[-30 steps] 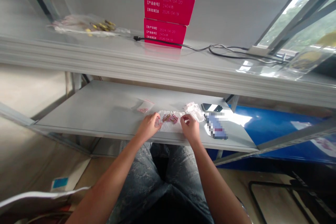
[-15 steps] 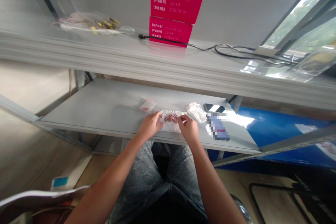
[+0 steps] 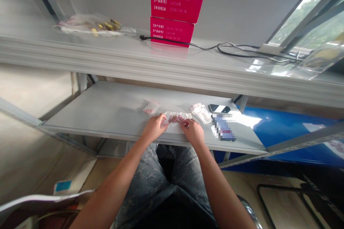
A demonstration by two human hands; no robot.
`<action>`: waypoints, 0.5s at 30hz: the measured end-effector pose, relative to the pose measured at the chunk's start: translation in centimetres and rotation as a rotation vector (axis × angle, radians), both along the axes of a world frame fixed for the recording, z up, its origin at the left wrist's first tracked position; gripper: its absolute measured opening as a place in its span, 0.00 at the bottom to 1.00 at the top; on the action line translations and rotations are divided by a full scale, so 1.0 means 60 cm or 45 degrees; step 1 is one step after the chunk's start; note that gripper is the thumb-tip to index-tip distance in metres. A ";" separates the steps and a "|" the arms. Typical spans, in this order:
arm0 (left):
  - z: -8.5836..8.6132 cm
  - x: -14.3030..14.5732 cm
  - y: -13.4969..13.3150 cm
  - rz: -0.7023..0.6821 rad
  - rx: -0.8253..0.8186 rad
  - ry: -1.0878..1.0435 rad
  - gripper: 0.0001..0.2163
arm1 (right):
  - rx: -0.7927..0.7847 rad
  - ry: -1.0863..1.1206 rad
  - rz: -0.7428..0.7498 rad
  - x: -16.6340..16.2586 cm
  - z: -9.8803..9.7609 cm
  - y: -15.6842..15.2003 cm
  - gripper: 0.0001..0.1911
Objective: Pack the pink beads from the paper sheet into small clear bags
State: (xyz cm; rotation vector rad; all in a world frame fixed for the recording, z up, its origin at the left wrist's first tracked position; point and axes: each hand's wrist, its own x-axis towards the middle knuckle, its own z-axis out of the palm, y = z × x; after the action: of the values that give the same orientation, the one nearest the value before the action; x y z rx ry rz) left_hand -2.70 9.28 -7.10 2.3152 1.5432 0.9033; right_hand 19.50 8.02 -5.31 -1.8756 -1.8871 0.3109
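Reddish pieces [image 3: 176, 118] lie in a small heap on a white sheet [image 3: 172, 128], near the front edge of the lower shelf [image 3: 107, 107] and between both hands. From my remote seat I see the left hand [image 3: 154, 128] with fingers curled together at the heap's left side. The right hand [image 3: 193, 131] has its fingertips bunched at the right side — whether either pinches a piece I cannot tell. A small clear bag [image 3: 150, 107] lies behind on the left, and more bags [image 3: 200, 112] and a phone [image 3: 219, 108] lie to the right. My worry is the edge — a careless finger sweep or a tug on the sheet could scatter pieces off the shelf.
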 end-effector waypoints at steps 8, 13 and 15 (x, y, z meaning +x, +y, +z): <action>0.000 0.000 0.000 -0.006 -0.004 -0.009 0.09 | 0.054 0.118 0.004 0.011 -0.004 -0.001 0.08; -0.001 0.000 -0.002 -0.001 -0.005 -0.031 0.10 | 0.180 0.556 -0.137 0.017 -0.007 0.014 0.12; 0.000 0.000 -0.002 0.002 -0.021 -0.024 0.10 | 0.222 0.698 -0.213 0.001 -0.004 0.019 0.14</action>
State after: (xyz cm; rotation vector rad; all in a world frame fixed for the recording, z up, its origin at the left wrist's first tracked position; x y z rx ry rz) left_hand -2.71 9.15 -7.10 2.2880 1.5396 0.9066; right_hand 19.58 9.19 -5.55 -1.6098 -1.3381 0.5247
